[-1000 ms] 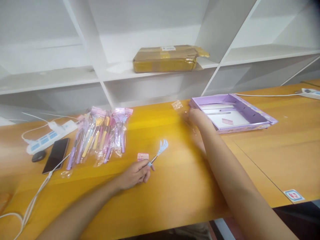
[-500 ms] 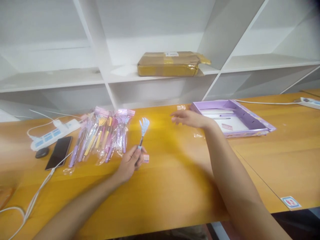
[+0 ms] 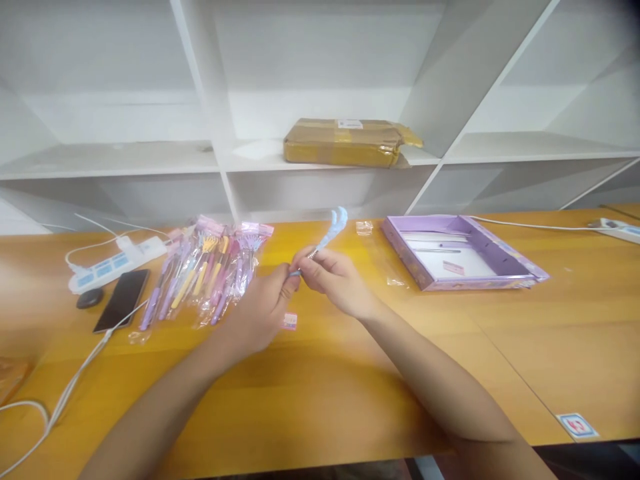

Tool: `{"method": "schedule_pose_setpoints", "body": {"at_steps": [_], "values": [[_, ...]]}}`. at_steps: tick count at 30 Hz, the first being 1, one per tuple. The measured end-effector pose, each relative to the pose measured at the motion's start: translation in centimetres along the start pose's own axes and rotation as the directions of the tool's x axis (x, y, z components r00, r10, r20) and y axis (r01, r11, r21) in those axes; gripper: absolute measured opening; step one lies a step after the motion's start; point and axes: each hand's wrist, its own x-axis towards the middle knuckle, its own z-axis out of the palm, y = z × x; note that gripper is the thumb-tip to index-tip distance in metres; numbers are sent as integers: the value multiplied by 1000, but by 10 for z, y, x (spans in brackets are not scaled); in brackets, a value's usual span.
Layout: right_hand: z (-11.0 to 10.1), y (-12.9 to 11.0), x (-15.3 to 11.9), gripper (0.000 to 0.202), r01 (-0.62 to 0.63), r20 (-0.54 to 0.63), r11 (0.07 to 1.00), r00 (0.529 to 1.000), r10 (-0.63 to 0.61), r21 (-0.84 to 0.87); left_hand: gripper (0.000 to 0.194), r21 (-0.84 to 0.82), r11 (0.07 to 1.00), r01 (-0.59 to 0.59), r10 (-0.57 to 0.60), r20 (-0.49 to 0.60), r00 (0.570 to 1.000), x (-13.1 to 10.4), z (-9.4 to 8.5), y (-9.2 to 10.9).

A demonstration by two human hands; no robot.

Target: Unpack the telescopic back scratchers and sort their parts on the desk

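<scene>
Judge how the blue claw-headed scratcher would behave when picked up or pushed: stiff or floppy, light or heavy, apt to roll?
The scratcher is probably light, given its slim shaft. It seems fairly stiff: its curved prongs jut past the right hand without drooping. Those prongs would also likely hinder free rolling.

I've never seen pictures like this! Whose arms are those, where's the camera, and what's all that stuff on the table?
There's no robot here: those are one person's bare arms. The camera is worn on that person's head, looking forward and down. The left hand and right hand together hold a thin tool ending in a light-blue claw; the right hand is nearer the claw. On the wooden table lie similar tools in clear wrappers, a phone, a power strip and an open purple box.
</scene>
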Motion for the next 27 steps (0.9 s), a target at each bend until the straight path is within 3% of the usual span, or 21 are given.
{"method": "schedule_pose_setpoints", "body": {"at_steps": [5, 10, 14, 15, 17, 19, 20, 22, 27], "values": [[2, -3, -1, 46, 18, -64, 1000, 998, -17, 8, 42, -173, 985, 9, -7, 13, 1000, 2, 7, -3], [11, -26, -17, 44, 6, -54, 997, 999, -2, 82, 45, -559, 821, 114, 7, 210, 978, -8, 12, 6], [19, -43, -37, 37, 16, -24, 985, 1000, -12, 169, 47, -681, 698, 221, 89, 389, 917, -23, 4, 22], [19, -45, -41, 36, 27, -18, 987, 1000, -25, 160, 48, -661, 721, 207, 106, 400, 910, -26, 1, 25], [19, -47, -46, 34, 89, -37, 994, 996, -87, 65, 49, -514, 852, 100, 105, 355, 929, -30, -7, 30], [18, -48, -47, 29, 197, -126, 973, 969, -212, -123, 45, -231, 971, -56, 111, 230, 967, -32, -14, 31], [17, -48, -46, 25, 240, -168, 945, 945, -280, -222, 43, -70, 989, -127, 136, 157, 978, -32, -17, 31], [17, -46, -43, 25, 283, -181, 891, 914, -363, -355, 38, 195, 951, -238, 232, 55, 971, -32, -19, 29], [24, -36, -35, 51, 255, 24, 898, 964, -264, -360, 31, 470, 791, -392, 464, -42, 885, -30, -10, 23]]}}
